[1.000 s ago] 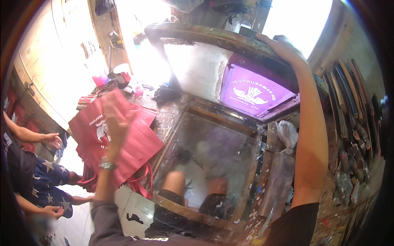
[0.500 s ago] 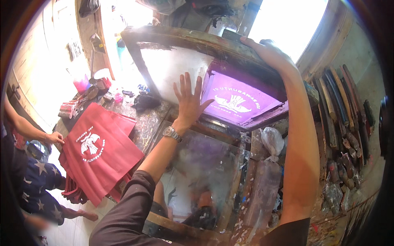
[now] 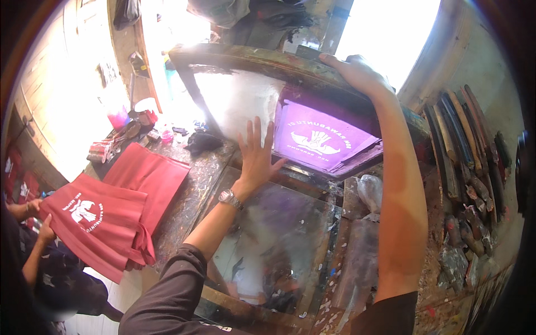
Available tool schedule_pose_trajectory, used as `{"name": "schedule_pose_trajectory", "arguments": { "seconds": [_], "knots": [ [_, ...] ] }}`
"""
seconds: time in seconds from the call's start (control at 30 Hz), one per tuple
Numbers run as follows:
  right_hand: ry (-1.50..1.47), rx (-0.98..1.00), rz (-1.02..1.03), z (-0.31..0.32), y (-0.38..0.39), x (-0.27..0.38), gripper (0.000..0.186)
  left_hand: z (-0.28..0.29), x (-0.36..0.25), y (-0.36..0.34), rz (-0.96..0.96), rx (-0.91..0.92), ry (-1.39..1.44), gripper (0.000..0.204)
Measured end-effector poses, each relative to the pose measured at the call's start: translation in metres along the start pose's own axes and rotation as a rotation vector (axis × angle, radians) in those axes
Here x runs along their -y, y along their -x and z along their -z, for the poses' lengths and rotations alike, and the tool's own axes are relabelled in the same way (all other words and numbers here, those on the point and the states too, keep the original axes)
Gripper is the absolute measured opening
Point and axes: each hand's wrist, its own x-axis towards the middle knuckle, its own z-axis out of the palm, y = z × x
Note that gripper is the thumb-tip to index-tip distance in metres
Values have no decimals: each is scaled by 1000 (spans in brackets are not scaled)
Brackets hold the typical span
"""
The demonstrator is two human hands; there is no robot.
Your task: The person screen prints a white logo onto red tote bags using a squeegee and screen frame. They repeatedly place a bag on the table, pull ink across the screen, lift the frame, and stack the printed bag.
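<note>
A wooden silk-screen frame [image 3: 240, 58] stands tilted up at the back, its mesh showing a purple panel [image 3: 335, 131] with a light bird-like emblem and lettering. My right hand [image 3: 363, 77] is closed over the frame's top edge, its fingers partly hidden behind it. In front of the mesh, my left hand [image 3: 257, 159] is raised with fingers spread and nothing in it; a metal watch [image 3: 229, 197] sits on that wrist. Below lies a smeared glass plate [image 3: 273, 234] with reflections. At the left, a co-worker's hands [image 3: 46, 223] hold a red fabric bag [image 3: 100, 218] with a white emblem.
Another red bag [image 3: 159, 173] lies on the stained table under the held one. Paint tubs [image 3: 146, 111] and a black cloth [image 3: 202, 142] sit at the back left. Several squeegees [image 3: 458, 139] lean along the right wall. A clear plastic bag [image 3: 369, 192] lies beside the glass.
The co-worker has drawn the top red bag to the left, now with both hands on it, baring another red one. My left hand is slightly lower in view; my right stays on the frame.
</note>
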Motion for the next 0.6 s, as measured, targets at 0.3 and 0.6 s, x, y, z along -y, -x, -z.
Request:
{"name": "schedule_pose_trajectory", "arguments": {
  "seconds": [0.3,0.6],
  "knots": [
    [99,6,307,-31,-30,-42,104,55,9,106,69,134,284,31],
    [146,-155,-60,-4,7,-18,109,241,167,305,523,591,-341,64]
  ]
}}
